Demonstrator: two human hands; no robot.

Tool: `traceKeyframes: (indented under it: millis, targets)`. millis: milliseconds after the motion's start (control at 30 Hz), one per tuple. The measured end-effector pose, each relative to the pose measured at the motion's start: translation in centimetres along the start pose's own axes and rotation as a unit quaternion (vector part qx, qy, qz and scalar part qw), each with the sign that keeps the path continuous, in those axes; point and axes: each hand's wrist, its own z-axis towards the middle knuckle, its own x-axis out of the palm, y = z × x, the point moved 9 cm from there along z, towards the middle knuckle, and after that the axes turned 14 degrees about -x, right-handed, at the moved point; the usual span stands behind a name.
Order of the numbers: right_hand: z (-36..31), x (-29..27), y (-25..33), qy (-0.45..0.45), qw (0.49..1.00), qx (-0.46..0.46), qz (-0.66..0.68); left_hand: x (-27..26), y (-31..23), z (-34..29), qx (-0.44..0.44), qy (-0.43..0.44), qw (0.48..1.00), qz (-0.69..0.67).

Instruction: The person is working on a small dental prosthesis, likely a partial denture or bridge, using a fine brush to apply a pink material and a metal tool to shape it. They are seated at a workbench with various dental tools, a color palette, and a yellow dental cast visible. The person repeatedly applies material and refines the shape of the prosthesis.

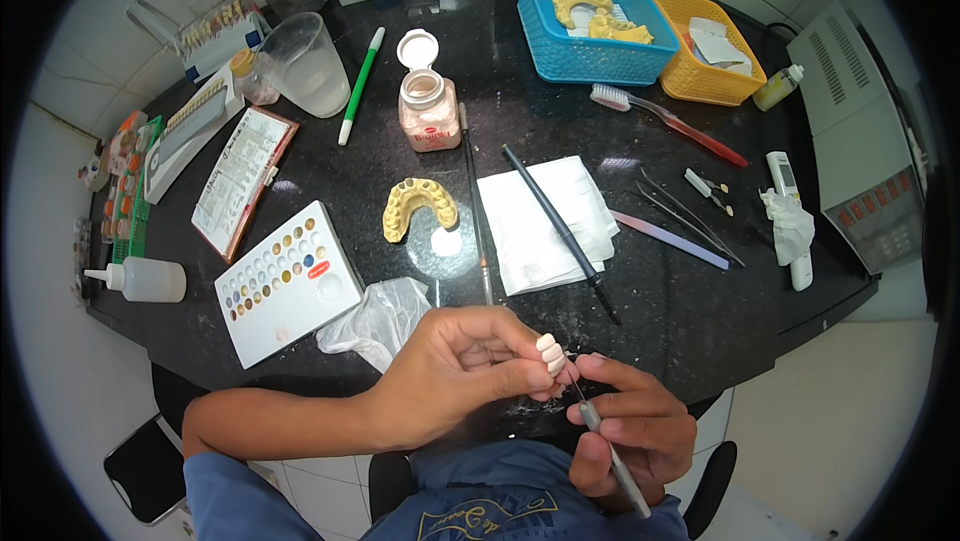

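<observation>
Nearest: right hand (630,436), fingers curled and pressed around a slim grey-handled tool (608,441), long axis running from lower right up to upper left, tip aimed at the left hand's fingertips. Left hand (470,371) just beside it, thumb and fingertips pinching a short row of pale artificial teeth (551,354) (tool tip touching or nearly so; cannot tell which). Both held just off the front edge of the black worktop (700,311), above a blue-clothed lap.

Behind the hands: crumpled clear plastic glove (375,319), white colour palette tray (285,281) with small round wells, yellow dental cast (418,206), folded white tissue (545,221) with a dark brush (560,231) lying diagonally across it. Nothing between hands and camera.

Farther back: open pinkish powder jar (428,111) with a red label and its white lid tipped back, green-and-white pen (360,86), clear plastic cup (305,66), blue basket (590,26) holding more yellow casts, orange basket (705,46), red-handled toothbrush (665,121). Far left: white squeeze bottle (145,279) on its side.
</observation>
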Motion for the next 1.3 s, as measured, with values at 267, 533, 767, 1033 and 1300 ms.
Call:
traceKeyframes:
  millis: [267, 533, 767, 1033, 1300]
  targets:
    - [0.2, -1.0, 0.0, -0.085, 0.996, 0.036, -0.010, 0.4, 0.3, 0.0, -0.049, 0.020, 0.996, -0.077]
    - [3.7, -5.4, -2.7, 0.050, 0.984, 0.043, -0.167, 0.4, 0.5, -0.1, -0.060, 0.024, 0.996, -0.055]
    - [6.3, -4.0, -6.2, 0.342, 0.886, 0.227, -0.218, 0.3, -1.2, 0.5, -0.012, -0.015, 1.000, -0.018]
    - [8.5, -2.2, -5.7, 0.363, 0.889, 0.030, -0.279, -0.1, -7.0, 0.4, 0.126, -0.097, 0.986, 0.046]
    - [10.8, 3.1, -5.6, 0.319, 0.915, -0.071, -0.236, -2.2, -12.1, -0.6, 0.285, -0.150, 0.942, 0.093]
